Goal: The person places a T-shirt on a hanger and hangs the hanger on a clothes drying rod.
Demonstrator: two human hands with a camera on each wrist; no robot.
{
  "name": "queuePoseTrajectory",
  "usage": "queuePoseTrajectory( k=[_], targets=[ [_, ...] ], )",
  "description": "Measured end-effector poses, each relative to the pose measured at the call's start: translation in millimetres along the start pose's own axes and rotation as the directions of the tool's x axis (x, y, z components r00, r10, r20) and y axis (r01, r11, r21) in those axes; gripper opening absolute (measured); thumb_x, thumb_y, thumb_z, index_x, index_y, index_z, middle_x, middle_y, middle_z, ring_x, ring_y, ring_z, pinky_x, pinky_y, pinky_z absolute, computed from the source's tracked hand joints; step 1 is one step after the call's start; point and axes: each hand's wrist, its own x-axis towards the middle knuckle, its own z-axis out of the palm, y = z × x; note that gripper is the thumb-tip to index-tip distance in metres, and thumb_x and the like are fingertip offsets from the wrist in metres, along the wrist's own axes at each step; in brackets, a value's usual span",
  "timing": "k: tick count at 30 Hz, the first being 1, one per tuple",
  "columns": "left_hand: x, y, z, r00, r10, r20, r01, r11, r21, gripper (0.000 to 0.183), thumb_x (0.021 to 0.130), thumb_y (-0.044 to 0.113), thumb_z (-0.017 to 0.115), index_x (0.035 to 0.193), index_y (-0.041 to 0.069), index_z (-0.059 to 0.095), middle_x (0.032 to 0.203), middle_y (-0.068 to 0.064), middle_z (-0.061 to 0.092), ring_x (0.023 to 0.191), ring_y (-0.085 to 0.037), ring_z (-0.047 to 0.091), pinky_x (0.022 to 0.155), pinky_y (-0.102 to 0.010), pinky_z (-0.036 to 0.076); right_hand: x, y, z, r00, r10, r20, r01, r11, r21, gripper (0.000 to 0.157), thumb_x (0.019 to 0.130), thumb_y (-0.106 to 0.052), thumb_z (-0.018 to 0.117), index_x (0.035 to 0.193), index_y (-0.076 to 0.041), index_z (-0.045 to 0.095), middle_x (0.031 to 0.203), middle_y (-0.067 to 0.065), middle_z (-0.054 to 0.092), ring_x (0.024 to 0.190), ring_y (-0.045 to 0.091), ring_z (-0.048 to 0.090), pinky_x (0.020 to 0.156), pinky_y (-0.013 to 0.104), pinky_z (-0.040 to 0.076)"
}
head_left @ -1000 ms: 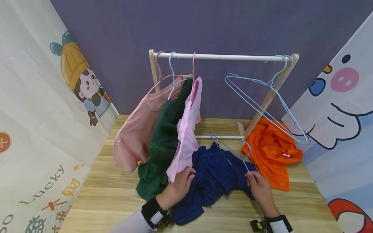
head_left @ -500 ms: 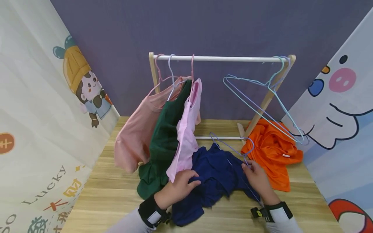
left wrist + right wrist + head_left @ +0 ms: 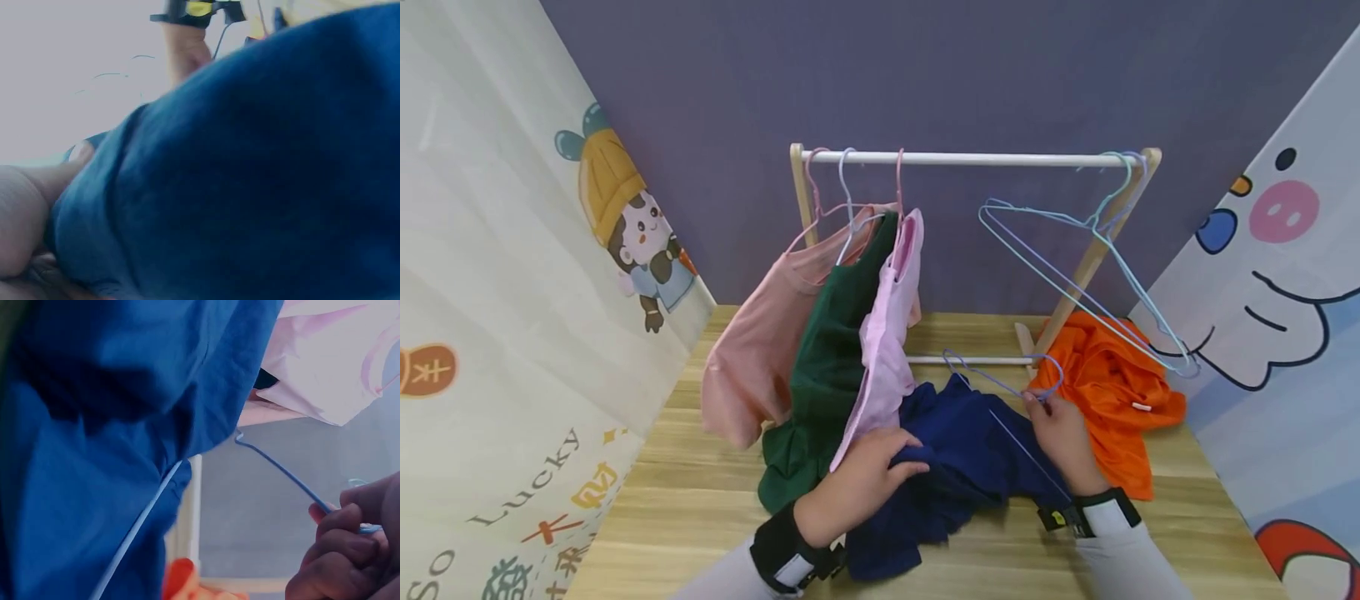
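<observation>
A navy blue garment [image 3: 962, 450], likely a shirt, lies rumpled on the table in the head view. My left hand [image 3: 865, 471] grips its left edge between thumb and fingers; in the left wrist view the navy cloth [image 3: 237, 162] covers most of the picture. My right hand [image 3: 1063, 437] pinches a thin purple-blue clothes hanger [image 3: 287, 475] just below its hook. One end of the hanger sticks out beyond the cloth's far edge. Its lower bar runs across the navy cloth, and part of it is hidden by folds in the right wrist view.
A clothes rack with a white rail [image 3: 1000, 158] stands behind. From its left side hang a salmon top [image 3: 760, 350], a dark green garment [image 3: 820, 367] and a light pink one [image 3: 887, 333]. Bare hangers [image 3: 1093, 223] hang at the right, above a crumpled orange garment [image 3: 1105, 375].
My right hand has slid up the hanger from its slanted side to the neck below the hook. My left hand has shifted slightly right and lifted its edge of the navy cloth.
</observation>
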Motion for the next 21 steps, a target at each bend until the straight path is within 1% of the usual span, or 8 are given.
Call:
queuePoseTrajectory(
  k=[3,7,9,11,14,16,18,21],
  targets=[
    [3.8,2.6,-13.4,0.994,0.045,-0.1,-0.045,0.999,-0.006,0.014,0.091,0.017,0.08,0.104,0.015,0.077,0.099,0.005,0.076,0.097,-0.01,0.07,0.089,-0.028,0.056,-5,-9,-16.0,1.0,-0.01,-0.012,0.009,0.999,-0.036,0.03,0.104,-0.024,0.063,0.111,0.003,0.076,0.096,0.018,0.075,0.079,0.024,0.061,0.068,0.027,0.047],
    [10.1,1.9,-29.5,0.976,0.018,-0.216,-0.03,0.998,-0.055,0.017,0.09,0.014,0.08,0.107,0.015,0.079,0.103,0.006,0.078,0.102,-0.009,0.072,0.093,-0.029,0.056,-16,-21,-44.9,1.0,-0.018,-0.023,0.017,0.999,-0.035,0.033,0.105,-0.029,0.062,0.111,0.0,0.077,0.085,0.011,0.072,0.069,0.012,0.055,0.057,0.025,0.041],
    [12.4,0.3,-34.4,0.972,-0.018,-0.234,-0.003,0.996,-0.09,0.018,0.09,0.012,0.08,0.108,0.014,0.079,0.104,0.006,0.078,0.102,-0.009,0.072,0.093,-0.03,0.057,-23,-26,-60.1,0.998,-0.04,-0.038,0.04,0.999,0.025,0.03,0.105,-0.025,0.063,0.111,0.001,0.077,0.078,0.001,0.068,0.064,0.006,0.049,0.053,0.025,0.037],
    [13.6,-1.2,-37.4,0.97,-0.062,-0.234,0.034,0.992,-0.124,0.018,0.09,0.012,0.08,0.107,0.015,0.079,0.105,0.006,0.078,0.102,-0.008,0.072,0.092,-0.03,0.057,-30,-30,-73.8,0.995,-0.076,-0.061,0.082,0.992,0.097,0.024,0.104,-0.017,0.065,0.109,0.003,0.076,0.077,-0.012,0.066,0.063,0.001,0.05,0.052,0.023,0.038],
    [14.2,-3.9,-38.2,0.968,-0.109,-0.225,0.074,0.984,-0.16,0.019,0.091,0.011,0.079,0.108,0.017,0.079,0.107,0.007,0.078,0.103,-0.008,0.071,0.093,-0.03,0.057,-44,-35,-91.2,0.985,-0.157,-0.065,0.167,0.964,0.206,0.015,0.101,-0.001,0.064,0.107,0.008,0.074,0.084,-0.025,0.067,0.066,-0.001,0.051,0.056,0.019,0.041],
    [14.4,-5.2,-37.9,0.966,-0.123,-0.226,0.084,0.981,-0.174,0.019,0.091,0.011,0.079,0.109,0.017,0.079,0.107,0.007,0.078,0.103,-0.008,0.071,0.093,-0.031,0.057,-53,-39,-100.7,0.978,-0.206,-0.042,0.21,0.948,0.239,0.013,0.099,0.006,0.062,0.105,0.007,0.073,0.077,-0.025,0.065,0.059,-0.001,0.048,0.053,0.018,0.039],
    [14.6,-6.3,-37.6,0.964,-0.131,-0.232,0.09,0.979,-0.181,0.019,0.092,0.012,0.078,0.11,0.017,0.079,0.108,0.007,0.078,0.104,-0.008,0.071,0.094,-0.032,0.057,-62,-42,-108.6,0.97,-0.241,-0.002,0.234,0.939,0.252,0.016,0.098,0.01,0.06,0.104,0.004,0.074,0.061,-0.016,0.052,0.05,0.005,0.038,0.047,0.022,0.034],
    [14.8,-7.5,-37.8,0.959,-0.146,-0.242,0.101,0.977,-0.188,0.018,0.093,0.011,0.077,0.11,0.017,0.079,0.108,0.007,0.078,0.103,-0.008,0.071,0.094,-0.032,0.057,-71,-46,-116.0,0.967,-0.25,0.05,0.231,0.942,0.244,0.019,0.098,0.009,0.061,0.102,-0.004,0.075,0.054,-0.002,0.031,0.044,0.011,0.028,0.043,0.028,0.027]
  ],
)
